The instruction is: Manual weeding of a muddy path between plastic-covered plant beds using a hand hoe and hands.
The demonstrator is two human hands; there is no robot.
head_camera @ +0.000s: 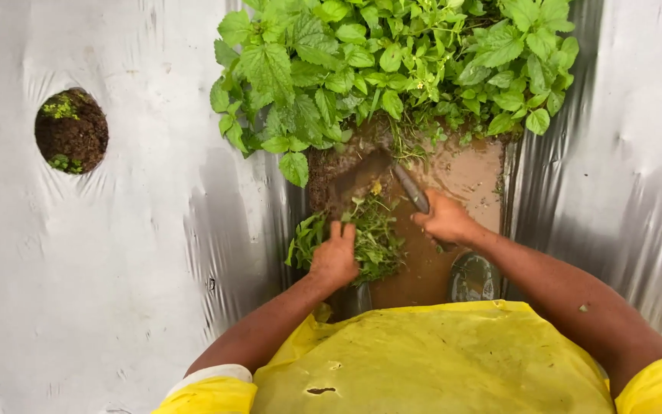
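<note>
Soft, even daylight, no hard shadows.
The silver plastic sheeting (116, 253) showed dull glare; wide-angle bending curved the edges; focus stayed fairly sharp.

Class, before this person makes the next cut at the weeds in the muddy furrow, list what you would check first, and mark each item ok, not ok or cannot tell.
1. Right hand grips the tool firmly: ok.
2. Left hand clear of the blade: ok, it rests on the pulled weeds, apart from the tool.
3. Blade edge visible: cannot tell, its tip sits in mud.
4. Standing weeds within reach: ok.
5. Footing in muddy water: cannot tell.
6. Plastic mulch sheet undamaged beside the furrow: ok.
</note>
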